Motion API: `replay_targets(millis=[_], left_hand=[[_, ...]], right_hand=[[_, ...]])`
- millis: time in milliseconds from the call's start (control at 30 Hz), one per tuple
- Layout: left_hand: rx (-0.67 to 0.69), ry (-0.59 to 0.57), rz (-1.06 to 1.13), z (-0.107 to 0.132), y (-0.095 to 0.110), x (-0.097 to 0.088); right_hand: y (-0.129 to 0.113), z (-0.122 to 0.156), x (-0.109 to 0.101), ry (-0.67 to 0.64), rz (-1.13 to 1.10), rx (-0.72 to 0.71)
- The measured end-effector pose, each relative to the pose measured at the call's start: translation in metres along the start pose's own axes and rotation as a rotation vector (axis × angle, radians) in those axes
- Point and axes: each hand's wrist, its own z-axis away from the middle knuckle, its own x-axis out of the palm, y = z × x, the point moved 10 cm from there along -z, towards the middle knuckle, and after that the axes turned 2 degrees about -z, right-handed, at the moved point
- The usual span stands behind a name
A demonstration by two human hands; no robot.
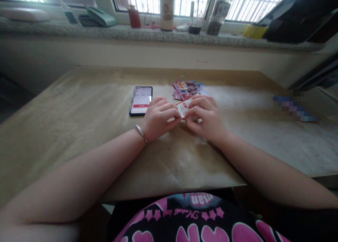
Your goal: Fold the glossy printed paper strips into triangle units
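Left hand [158, 118]: curled nearly shut, pinching card's left edge; silver bangle [140, 130] on wrist.
Right hand [203, 117]: curled nearly shut, pinching card's right edge.
Held item: white-and-red card [183, 107], gripped between both hands above brown-paper-covered table [79, 129].
Nearby: lit smartphone [141, 101] just left of left hand; glossy printed cards [187, 90] just beyond hands.

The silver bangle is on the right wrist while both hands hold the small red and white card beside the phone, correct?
No: the silver bangle is on the left wrist, not the right, as the head view shows. The left hand and right hand do hold the small red and white card beside the phone.
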Motion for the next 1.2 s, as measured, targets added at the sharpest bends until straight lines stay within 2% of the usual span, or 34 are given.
replay_targets(millis=[233,567,833,967,1100,1200], left_hand=[[0.002,0.031,-0.022,0.001,0.0,-0.003],[0.002,0.005,-0.025,-0.001,0.002,0.001],[-0.091,0.033,-0.061,0.006,-0.026,-0.004],[-0.202,0.059,0.01,0.01,-0.042,-0.006],[-0.197,-0.002,0.126,0.01,-0.038,0.001],[-0.163,-0.025,0.05,0.01,-0.034,0.005]], right_hand=[[0.003,0.002,0.0,0.014,-0.009,0.02],[-0.002,0.001,0.004,0.001,0.038,0.005],[0.009,0.002,-0.007,0.062,0.064,-0.002],[0.014,0.002,-0.008,0.063,0.07,0.026],[0.013,0.002,-0.009,0.07,0.062,0.029],[0.012,0.002,-0.009,0.069,0.062,0.015]])
